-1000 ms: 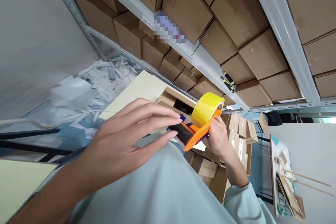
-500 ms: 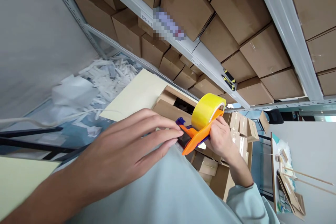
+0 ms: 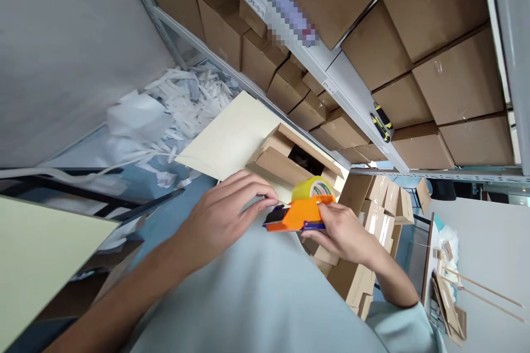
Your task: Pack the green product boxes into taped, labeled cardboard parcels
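Note:
An orange and dark blue tape dispenser (image 3: 298, 214) with a roll of yellow tape (image 3: 303, 190) is gripped in my right hand (image 3: 345, 231). It lies nearly level in front of my body. My left hand (image 3: 226, 215) reaches in from the left, thumb and fingertips pinched together at the dispenser's front end. A thin bit of the tape's free end seems to be between those fingertips. Beyond both hands an open cardboard box (image 3: 281, 167), dark inside, rests on a cream board surface (image 3: 232, 127).
Shelves packed with closed cartons (image 3: 418, 105) run along the far side. Two yellow-black utility knives (image 3: 381, 122) lie on a shelf edge (image 3: 351, 96). White paper scraps (image 3: 194, 99) pile at the left. Stacked cartons (image 3: 375, 215) stand to the right, and a pale board (image 3: 45, 265) is at lower left.
My right hand has turned the dispenser from steeply tilted to nearly level and lowered it slightly. My left fingers have gone from stretched out to pinched at its front. The view has shifted.

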Available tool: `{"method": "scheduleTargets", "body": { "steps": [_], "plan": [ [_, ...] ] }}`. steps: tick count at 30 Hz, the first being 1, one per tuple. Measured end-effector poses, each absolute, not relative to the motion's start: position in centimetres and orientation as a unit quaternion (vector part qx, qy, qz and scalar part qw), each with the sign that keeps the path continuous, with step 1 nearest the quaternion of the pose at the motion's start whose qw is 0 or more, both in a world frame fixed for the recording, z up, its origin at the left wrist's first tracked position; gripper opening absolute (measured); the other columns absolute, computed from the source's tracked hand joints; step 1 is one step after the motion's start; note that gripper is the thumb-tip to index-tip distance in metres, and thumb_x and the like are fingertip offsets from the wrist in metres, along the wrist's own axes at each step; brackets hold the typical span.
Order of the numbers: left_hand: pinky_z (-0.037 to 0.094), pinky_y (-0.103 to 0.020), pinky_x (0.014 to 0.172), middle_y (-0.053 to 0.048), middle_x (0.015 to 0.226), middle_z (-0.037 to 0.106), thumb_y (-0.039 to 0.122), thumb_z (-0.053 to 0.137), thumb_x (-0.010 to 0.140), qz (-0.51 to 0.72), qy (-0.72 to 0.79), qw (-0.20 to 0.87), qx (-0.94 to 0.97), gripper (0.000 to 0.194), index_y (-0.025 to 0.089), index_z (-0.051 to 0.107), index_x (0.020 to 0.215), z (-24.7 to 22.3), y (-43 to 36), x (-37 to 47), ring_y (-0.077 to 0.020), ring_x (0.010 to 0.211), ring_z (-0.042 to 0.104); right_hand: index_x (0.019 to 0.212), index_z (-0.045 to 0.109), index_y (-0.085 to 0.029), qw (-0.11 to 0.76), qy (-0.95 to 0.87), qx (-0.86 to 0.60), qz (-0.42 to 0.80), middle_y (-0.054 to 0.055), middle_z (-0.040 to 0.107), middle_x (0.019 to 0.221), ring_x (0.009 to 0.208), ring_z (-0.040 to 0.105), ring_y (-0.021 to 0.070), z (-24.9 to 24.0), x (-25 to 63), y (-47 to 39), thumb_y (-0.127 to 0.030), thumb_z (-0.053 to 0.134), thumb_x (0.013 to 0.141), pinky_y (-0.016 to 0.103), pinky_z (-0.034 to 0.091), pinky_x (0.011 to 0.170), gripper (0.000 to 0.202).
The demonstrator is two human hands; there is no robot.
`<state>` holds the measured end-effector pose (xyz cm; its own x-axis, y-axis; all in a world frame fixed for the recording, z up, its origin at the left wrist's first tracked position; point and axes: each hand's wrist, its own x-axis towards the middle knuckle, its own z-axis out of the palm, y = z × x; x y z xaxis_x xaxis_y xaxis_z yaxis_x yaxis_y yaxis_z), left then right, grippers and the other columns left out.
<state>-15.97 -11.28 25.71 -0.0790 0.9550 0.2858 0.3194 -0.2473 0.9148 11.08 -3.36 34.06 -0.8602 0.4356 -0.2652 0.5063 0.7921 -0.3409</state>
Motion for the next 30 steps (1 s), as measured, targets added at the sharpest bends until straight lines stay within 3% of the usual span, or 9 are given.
{"method": "scheduleTargets", "body": {
  "steps": [6, 11, 14, 19, 30],
  "plan": [
    [0.063, -0.033, 0.093, -0.002, 0.099, 0.081, 0.059, 0.069, 0.096, 0.459, 0.653, 0.434, 0.418, 0.032, 0.029, 0.077, 0.090, 22.9, -9.5, -20.0, -0.0257, 0.098, 0.075, 0.098, 0.056, -0.023, 0.259, 0.839, 0.366, -0.307, -0.001, 0.060, 0.073, 0.056, 0.053, 0.0157, 36.9, 13.7, -0.1, -0.067, 0.048, 0.114, 0.030, 0.038, 0.055, 0.047],
    [0.065, -0.041, 0.100, -0.004, 0.091, 0.077, 0.077, 0.085, 0.074, 0.478, 0.573, 0.592, 0.305, 0.056, 0.023, 0.076, 0.088, 20.1, -5.7, -20.4, -0.0277, 0.097, 0.076, 0.100, 0.062, -0.020, 0.317, 0.749, 0.428, -0.393, -0.002, 0.061, 0.071, 0.058, 0.051, 0.0139, 39.2, 14.0, 6.1, -0.075, 0.060, 0.104, 0.028, 0.037, 0.053, 0.055],
    [0.063, -0.050, 0.109, -0.004, 0.089, 0.075, 0.076, 0.093, 0.066, 0.516, 0.491, 0.663, 0.229, 0.062, 0.021, 0.076, 0.087, 18.3, -3.9, -18.8, -0.0262, 0.097, 0.076, 0.105, 0.067, -0.019, 0.312, 0.700, 0.447, -0.460, -0.001, 0.067, 0.075, 0.061, 0.057, 0.0142, 39.5, 13.6, 9.6, -0.073, 0.068, 0.101, 0.027, 0.043, 0.055, 0.054],
    [0.061, -0.056, 0.112, -0.006, 0.092, 0.076, 0.069, 0.100, 0.061, 0.533, 0.464, 0.690, 0.157, 0.061, 0.019, 0.077, 0.087, 15.5, -1.8, -17.8, -0.0254, 0.100, 0.075, 0.113, 0.069, -0.017, 0.289, 0.602, 0.465, -0.581, 0.005, 0.078, 0.088, 0.077, 0.073, 0.0181, 37.0, 13.4, 13.2, -0.069, 0.078, 0.096, 0.029, 0.060, 0.069, 0.055],
    [0.063, -0.058, 0.112, -0.006, 0.092, 0.077, 0.062, 0.104, 0.059, 0.495, 0.445, 0.739, 0.108, 0.054, 0.020, 0.079, 0.084, 11.6, 0.5, -19.5, -0.0266, 0.101, 0.077, 0.102, 0.068, -0.018, 0.271, 0.499, 0.481, -0.668, 0.004, 0.079, 0.086, 0.079, 0.077, 0.0188, 27.6, 14.5, 13.5, -0.075, 0.082, 0.089, 0.031, 0.066, 0.077, 0.060]
  ]
}}
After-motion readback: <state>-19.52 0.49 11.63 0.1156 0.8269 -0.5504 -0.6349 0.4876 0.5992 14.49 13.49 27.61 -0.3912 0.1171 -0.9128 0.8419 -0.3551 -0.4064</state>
